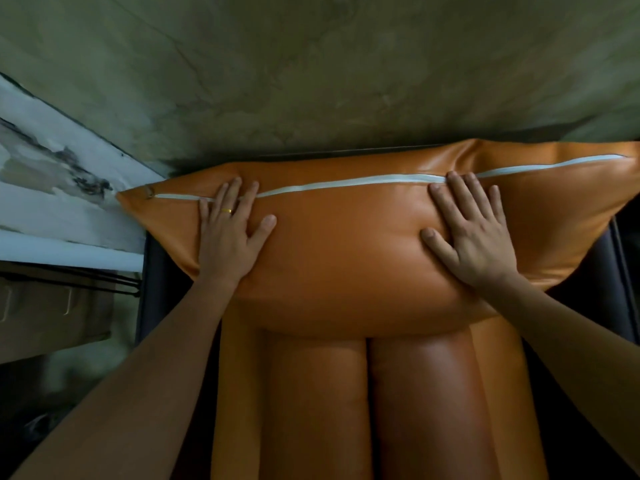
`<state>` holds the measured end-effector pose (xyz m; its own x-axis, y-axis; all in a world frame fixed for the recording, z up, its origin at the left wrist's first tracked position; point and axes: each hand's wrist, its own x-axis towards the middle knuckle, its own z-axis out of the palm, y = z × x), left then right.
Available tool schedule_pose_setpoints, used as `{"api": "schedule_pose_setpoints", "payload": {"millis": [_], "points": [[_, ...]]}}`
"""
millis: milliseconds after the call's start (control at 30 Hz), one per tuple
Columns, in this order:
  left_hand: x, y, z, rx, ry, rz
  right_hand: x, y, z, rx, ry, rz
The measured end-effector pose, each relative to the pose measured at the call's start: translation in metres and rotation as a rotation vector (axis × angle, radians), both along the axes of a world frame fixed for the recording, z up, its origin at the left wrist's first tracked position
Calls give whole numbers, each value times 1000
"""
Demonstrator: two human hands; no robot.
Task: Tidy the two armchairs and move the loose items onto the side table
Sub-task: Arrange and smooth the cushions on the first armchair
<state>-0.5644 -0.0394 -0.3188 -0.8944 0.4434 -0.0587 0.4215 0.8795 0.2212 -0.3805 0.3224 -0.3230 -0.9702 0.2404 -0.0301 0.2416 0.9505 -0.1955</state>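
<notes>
An orange leather cushion (346, 244) with a white zip along its top edge leans against the back of an armchair (426, 403) with orange padded panels and a dark frame. My left hand (228, 233) lies flat on the cushion's left half, fingers straight and spread, a gold ring on one finger. On the right half my right hand (467, 230) presses flat, its fingertips reaching the zip. Neither hand holds anything. No loose items or side table are in sight.
A greenish stained wall (311, 71) rises directly behind the chair. At the left is a white peeling ledge (52, 202), with a brown cardboard box (45, 313) below it. The chair's dark arms (602, 299) flank the cushion.
</notes>
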Motion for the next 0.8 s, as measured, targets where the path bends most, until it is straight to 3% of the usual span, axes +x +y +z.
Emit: {"api": "schedule_pose_setpoints", "payload": {"millis": [300, 567, 667, 800], "points": [[24, -16, -2, -28, 5, 147, 14, -3, 1, 25, -22, -13], [36, -34, 14, -76, -58, 300, 30, 4, 22, 57, 61, -372], [46, -42, 14, 37, -109, 441, 29, 28, 31, 11, 95, -514], [73, -34, 9, 279, -126, 573, 40, 22, 32, -40, 97, -545]]}}
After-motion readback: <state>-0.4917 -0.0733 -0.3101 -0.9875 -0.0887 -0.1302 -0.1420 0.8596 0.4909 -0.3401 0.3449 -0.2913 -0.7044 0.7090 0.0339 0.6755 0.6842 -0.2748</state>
